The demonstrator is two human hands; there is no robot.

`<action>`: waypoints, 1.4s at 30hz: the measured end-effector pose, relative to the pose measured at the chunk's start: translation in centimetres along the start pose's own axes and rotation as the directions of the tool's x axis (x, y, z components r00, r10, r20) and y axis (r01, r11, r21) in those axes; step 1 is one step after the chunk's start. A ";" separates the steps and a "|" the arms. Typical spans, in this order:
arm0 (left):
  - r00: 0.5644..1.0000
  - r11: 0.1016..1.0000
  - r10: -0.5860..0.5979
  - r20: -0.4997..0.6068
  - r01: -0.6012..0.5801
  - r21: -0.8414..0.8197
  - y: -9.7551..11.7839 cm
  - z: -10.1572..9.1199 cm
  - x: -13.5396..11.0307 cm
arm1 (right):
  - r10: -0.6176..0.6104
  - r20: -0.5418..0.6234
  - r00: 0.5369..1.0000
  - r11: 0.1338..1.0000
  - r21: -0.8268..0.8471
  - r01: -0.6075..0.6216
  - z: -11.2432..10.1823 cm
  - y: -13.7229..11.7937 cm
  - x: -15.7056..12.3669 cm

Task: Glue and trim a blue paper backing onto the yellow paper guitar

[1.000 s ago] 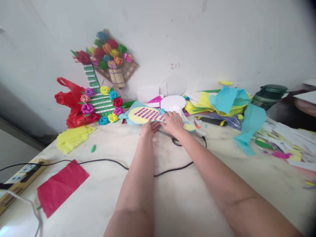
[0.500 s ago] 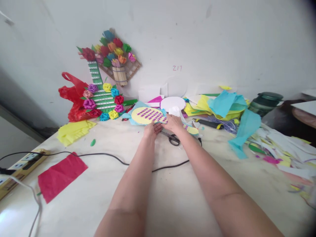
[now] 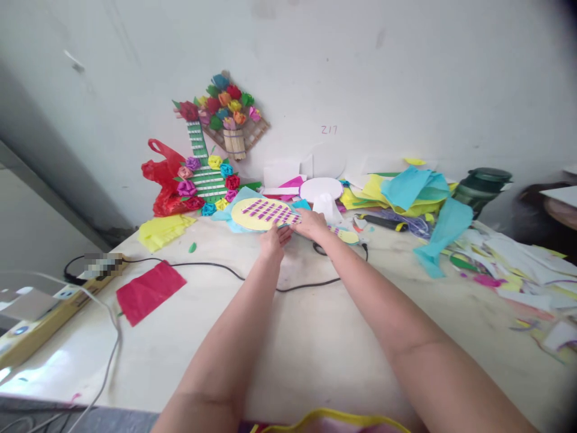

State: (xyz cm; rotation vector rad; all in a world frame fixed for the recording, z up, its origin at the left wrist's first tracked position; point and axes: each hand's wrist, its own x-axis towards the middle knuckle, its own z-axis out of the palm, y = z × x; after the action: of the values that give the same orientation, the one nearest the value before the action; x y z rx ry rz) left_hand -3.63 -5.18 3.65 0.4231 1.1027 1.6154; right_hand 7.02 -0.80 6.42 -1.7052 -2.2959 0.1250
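On table (image 3: 315, 337), yellow oval (image 3: 252, 218) already carries rows of purple strips (image 3: 269, 210); right hand (image 3: 310, 224) flat on its edge, grasping nothing; left hand (image 3: 271, 237) fingertips at rim, grip unclear.

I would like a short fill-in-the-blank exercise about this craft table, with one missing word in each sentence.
1. The left hand and the right hand touch a yellow oval card covered with short ____ strips.
2. The loose paper sheet beside the black cable is ____.
3. The dark green jar stands to the ____ of both hands.
Missing words: purple; red; right.
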 end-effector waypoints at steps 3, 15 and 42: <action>1.000 1.000 0.015 -0.003 -0.015 -0.010 0.0 -0.8 -1.1 | -0.001 -0.020 1.000 1.000 0.013 0.001 0.3 -0.7 -1.0; 0.999 0.999 0.013 -0.047 -0.015 -0.036 -1.0 -2.7 -3.8 | -0.017 -0.092 0.996 1.000 0.003 0.017 1.4 -1.7 -5.0; 0.999 0.997 -0.016 -0.032 0.013 -0.076 -0.8 -3.1 -3.3 | 0.419 -0.280 0.864 0.891 -0.060 -0.451 -1.6 6.8 -5.1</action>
State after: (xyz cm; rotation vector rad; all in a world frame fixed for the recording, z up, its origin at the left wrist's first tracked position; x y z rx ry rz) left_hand -4.28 -9.48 2.30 0.3388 1.0625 1.6512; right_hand 15.13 -3.71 5.49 -2.1386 -1.7309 -0.1496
